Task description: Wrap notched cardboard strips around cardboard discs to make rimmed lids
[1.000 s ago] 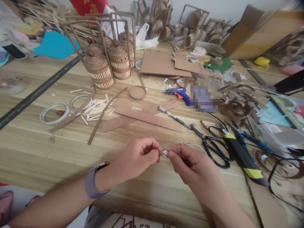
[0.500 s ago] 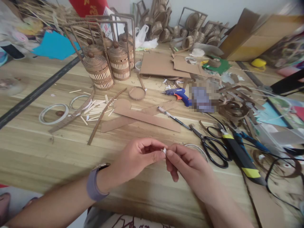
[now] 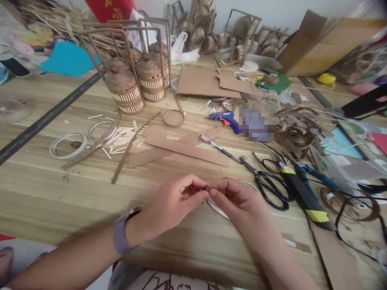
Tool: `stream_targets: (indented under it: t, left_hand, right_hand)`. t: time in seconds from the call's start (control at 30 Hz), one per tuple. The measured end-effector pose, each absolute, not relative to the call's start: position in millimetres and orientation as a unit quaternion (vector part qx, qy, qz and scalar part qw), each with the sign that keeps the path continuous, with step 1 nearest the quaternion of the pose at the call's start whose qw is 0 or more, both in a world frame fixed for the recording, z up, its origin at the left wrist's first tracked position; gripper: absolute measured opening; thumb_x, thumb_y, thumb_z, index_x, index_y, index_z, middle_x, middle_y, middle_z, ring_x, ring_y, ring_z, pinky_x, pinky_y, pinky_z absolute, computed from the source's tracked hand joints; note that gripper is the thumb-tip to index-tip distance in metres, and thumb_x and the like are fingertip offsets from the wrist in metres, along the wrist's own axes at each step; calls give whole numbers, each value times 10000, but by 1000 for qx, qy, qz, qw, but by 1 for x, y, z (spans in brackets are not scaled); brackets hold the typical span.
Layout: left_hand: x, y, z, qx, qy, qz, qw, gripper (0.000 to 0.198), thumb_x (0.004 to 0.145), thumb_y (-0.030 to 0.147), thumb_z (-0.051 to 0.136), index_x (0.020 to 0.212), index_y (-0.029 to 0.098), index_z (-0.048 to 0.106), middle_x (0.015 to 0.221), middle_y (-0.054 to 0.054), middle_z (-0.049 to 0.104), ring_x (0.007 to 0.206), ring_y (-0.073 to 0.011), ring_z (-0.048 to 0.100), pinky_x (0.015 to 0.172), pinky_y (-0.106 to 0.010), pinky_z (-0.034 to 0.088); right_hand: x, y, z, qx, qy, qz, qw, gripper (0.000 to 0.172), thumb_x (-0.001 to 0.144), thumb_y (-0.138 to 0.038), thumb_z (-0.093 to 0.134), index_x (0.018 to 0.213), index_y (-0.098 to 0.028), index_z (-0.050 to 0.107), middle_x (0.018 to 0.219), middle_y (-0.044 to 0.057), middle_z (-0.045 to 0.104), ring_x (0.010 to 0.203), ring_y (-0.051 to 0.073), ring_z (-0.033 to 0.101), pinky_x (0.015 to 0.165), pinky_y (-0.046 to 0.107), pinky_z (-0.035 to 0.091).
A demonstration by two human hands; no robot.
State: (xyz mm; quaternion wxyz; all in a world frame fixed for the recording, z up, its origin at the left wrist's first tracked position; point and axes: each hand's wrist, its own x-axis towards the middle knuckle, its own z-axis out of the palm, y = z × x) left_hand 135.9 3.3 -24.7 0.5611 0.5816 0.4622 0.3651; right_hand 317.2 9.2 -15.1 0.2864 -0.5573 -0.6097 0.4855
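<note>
Above the front of the table my left hand and my right hand meet fingertip to fingertip. Both are closed in a pinch on a small brown piece, possibly a bit of cardboard strip; the fingers cover most of it. Under my right hand lies a white tape ring, partly hidden. Black-handled scissors rest just to the right of that hand. Beyond my hands are crossed flat cardboard strips and a pen.
Lidded lantern-like baskets with frame handles stand at back left. Loose wooden sticks lie near a tape roll. A blue glue gun is past the pen. A utility knife and curled brown strips fill the right.
A white bit that showed between my fingertips is out of sight, and a brown piece shows there instead. My right hand has shifted slightly, uncovering more of the tape ring.
</note>
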Motion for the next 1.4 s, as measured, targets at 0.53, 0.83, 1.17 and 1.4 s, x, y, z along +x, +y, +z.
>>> stream_targets:
  t: [0.53, 0.83, 1.17, 1.4]
  left_hand:
    - [135, 4, -28, 679, 460, 354, 449, 238, 956, 315, 576, 799, 196, 710, 828, -27, 723, 762, -165, 640, 700, -261, 487]
    - [135, 5, -26, 709, 444, 355, 417, 257, 953, 217, 571, 712, 176, 649, 705, 0, 641, 696, -140, 594, 661, -234, 442]
    - [137, 4, -29, 717, 432, 380, 393, 188, 923, 125, 592, 764, 171, 680, 773, -11, 712, 718, -134, 635, 665, -216, 461]
    - [138, 3, -33, 711, 421, 412, 384, 143, 908, 98, 610, 816, 157, 704, 816, -14, 734, 750, -121, 652, 689, -186, 466]
  right_hand:
    - [318, 11, -17, -557, -569, 536, 280, 295, 823, -463, 643, 762, -178, 686, 650, 2, 623, 573, 113, 489, 509, 233, 372]
    - [315, 12, -11, -555, -601, 508, 268, 272, 822, -421, 605, 718, -183, 688, 624, 6, 629, 543, 113, 483, 498, 237, 382]
    - [311, 12, -10, -555, -612, 489, 278, 222, 820, -366, 581, 713, -188, 659, 578, -5, 606, 502, 109, 499, 454, 220, 371]
    - [310, 11, -11, -551, -618, 485, 282, 233, 831, -362, 551, 736, -191, 678, 548, -20, 558, 492, 111, 481, 443, 223, 345]
